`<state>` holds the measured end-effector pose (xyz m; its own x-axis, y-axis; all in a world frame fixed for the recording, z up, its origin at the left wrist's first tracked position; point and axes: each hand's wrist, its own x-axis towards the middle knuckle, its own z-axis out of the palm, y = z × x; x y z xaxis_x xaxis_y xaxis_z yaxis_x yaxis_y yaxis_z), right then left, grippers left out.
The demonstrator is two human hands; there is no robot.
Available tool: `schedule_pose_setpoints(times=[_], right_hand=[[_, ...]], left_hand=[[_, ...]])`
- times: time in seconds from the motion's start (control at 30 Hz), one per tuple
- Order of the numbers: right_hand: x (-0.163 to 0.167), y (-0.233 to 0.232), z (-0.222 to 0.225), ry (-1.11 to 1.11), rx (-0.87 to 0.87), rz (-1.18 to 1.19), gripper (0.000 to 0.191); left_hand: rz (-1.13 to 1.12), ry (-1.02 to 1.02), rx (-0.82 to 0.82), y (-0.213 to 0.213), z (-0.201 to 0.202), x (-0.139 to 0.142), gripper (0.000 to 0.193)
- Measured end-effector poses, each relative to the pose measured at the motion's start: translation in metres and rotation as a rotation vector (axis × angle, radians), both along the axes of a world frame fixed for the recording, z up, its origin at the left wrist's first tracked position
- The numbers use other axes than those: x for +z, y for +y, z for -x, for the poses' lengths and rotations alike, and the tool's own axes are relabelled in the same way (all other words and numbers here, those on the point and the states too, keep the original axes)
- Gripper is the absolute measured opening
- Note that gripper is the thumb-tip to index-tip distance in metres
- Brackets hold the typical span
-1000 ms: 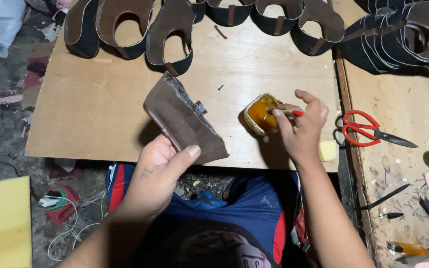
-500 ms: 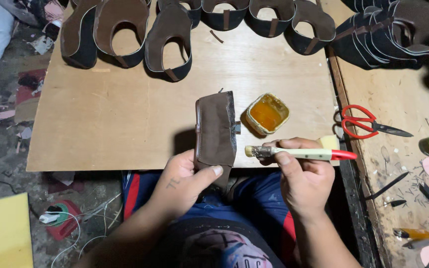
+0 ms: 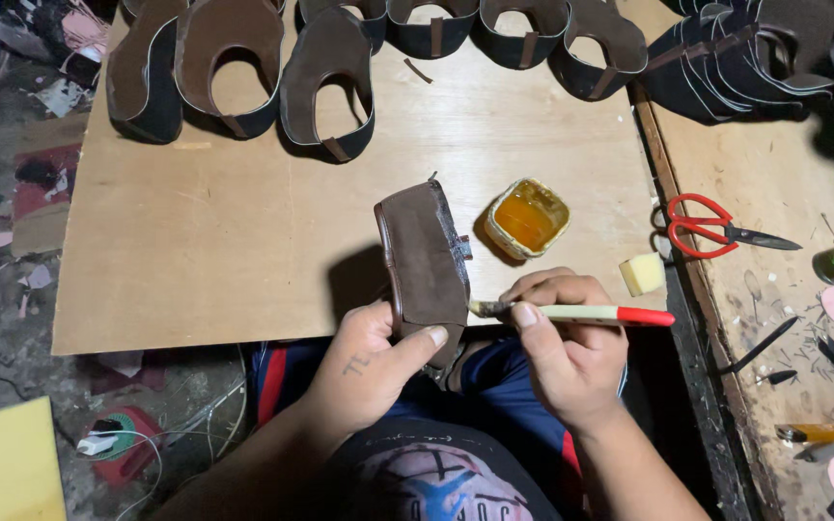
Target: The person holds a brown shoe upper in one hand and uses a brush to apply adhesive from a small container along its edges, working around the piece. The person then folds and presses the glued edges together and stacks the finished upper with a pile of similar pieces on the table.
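We pinch the brown leather piece (image 3: 424,259) upright in our left hand (image 3: 369,362), thumb across its face. Our right hand (image 3: 567,347) grips the brush (image 3: 571,313), bristles touching the piece's edge (keep strokes thin, we judge). Just beyond sits the glue pot (image 3: 528,218) on the wooden board (image 3: 243,251).

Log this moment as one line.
left hand: holds brown shoe piece | right hand: brush tip at piece's edge | glue pot: on board
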<state>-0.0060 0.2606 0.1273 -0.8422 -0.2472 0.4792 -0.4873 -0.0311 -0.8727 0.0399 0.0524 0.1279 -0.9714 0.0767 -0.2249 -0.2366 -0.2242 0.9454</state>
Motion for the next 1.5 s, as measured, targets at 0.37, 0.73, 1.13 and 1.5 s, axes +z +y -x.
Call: schedule_pose_setpoints(times=[0.37, 0.73, 1.13, 1.5], right_hand=[[-0.003, -0.019, 0.012, -0.102, 0.081, 0.056, 0.014], [-0.012, -0.022, 0.002, -0.062, 0.121, 0.000, 0.015], [-0.010, -0.018, 0.008, 0.022, 0.040, 0.008, 0.016], [-0.018, -0.020, -0.001, -0.085, 0.066, 0.063, 0.015]], left_hand=[[0.070, 0.116, -0.012, -0.018, 0.007, -0.006, 0.020], [-0.345, -0.004, -0.016, -0.025, 0.013, -0.011, 0.024], [-0.328, -0.010, -0.035, -0.023, 0.016, -0.010, 0.027], [-0.384, -0.036, -0.078, -0.030, 0.013, -0.005, 0.034]])
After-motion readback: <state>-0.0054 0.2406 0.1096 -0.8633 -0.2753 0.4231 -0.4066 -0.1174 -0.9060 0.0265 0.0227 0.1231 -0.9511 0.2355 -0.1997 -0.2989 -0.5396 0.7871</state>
